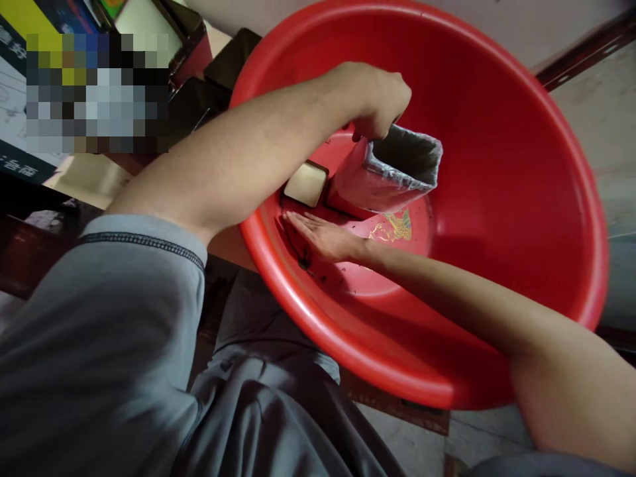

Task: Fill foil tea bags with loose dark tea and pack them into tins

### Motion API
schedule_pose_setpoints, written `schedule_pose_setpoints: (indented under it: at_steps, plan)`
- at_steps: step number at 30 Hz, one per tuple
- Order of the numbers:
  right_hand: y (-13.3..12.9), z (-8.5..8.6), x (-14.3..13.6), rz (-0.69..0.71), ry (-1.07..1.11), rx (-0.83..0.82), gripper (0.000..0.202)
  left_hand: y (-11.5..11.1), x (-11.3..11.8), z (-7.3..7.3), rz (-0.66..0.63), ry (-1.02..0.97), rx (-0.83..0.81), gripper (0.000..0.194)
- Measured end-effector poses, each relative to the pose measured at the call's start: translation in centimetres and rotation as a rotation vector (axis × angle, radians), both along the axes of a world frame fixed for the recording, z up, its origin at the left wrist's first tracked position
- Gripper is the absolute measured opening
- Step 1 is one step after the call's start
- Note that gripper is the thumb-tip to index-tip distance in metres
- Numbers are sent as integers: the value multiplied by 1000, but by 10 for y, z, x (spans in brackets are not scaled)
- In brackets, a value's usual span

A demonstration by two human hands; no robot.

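Observation:
Inside a big red plastic basin (541, 218), my left hand (382, 99) is closed on the upper edge of a tilted red box (385, 185). The box's mouth faces up to the right, and a crinkled, silvery or clear lining shows around it; its inside is dark. Lower in the basin, my right hand (322, 238) lies flat with its fingers stretched out and together, near the basin's left wall. Just beyond its fingertips is a small cream-coloured tray or lid (307, 183) with a dark rim. Small dark bits are scattered on the basin floor.
Dark open boxes (233, 56) stand left of the basin on a pale surface, beside printed cartons (20, 112). A blurred patch hides part of that area. A metal bar (586, 50) runs along the upper right. My legs are below the basin.

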State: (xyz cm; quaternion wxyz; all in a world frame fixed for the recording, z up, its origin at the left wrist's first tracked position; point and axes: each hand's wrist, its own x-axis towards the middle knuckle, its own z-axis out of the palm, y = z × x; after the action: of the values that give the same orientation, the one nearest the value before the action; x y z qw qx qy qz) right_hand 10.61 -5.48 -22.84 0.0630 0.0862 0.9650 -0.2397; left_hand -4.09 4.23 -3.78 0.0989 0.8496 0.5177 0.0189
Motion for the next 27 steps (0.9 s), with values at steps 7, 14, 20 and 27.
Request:
schedule_pose_setpoints:
  at_steps: [7,14,20,27]
  plan:
    - [12,12,-16,-4,24,24,93,0,1,0,-65,137,29,38]
    - [12,8,1,100,27,-72,107,2,2,-2,-49,155,16,41]
    - [8,11,8,144,-12,-125,97,-1,2,1,-22,132,-27,52]
    - [-7,31,22,161,-78,-142,92,-4,3,2,-44,177,25,40]
